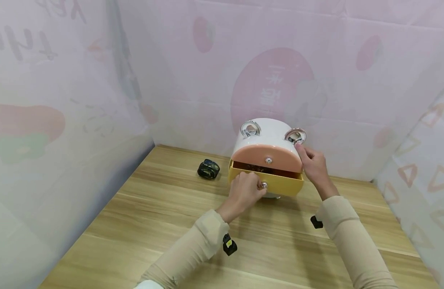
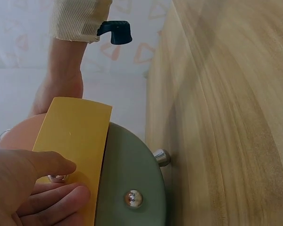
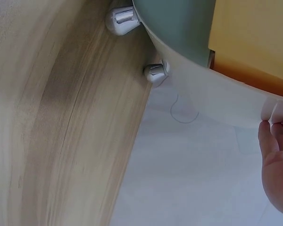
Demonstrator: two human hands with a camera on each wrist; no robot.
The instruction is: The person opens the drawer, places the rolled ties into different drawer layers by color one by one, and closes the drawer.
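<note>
A small white drawer box point(image 1: 269, 134) with two silver rings on top stands at the back of the wooden table point(image 1: 164, 224). Its pink top drawer point(image 1: 267, 156) is closed. The yellow drawer point(image 1: 279, 184) below is pulled out a little, with dark contents showing in the gap. My left hand point(image 1: 245, 192) pinches the yellow drawer's silver knob point(image 1: 264, 185). My right hand point(image 1: 312, 164) rests against the box's right side, below the right ring. In the left wrist view, the yellow drawer point(image 2: 73, 141) juts past the green bottom drawer point(image 2: 132, 179). The right wrist view shows my fingertips point(image 3: 276, 141) touching the white body point(image 3: 221, 103).
A dark round object point(image 1: 208, 168) lies on the table left of the box. Pink and white patterned walls point(image 1: 62, 120) close in the table on the left, back and right. The box stands on small silver feet point(image 3: 155, 73).
</note>
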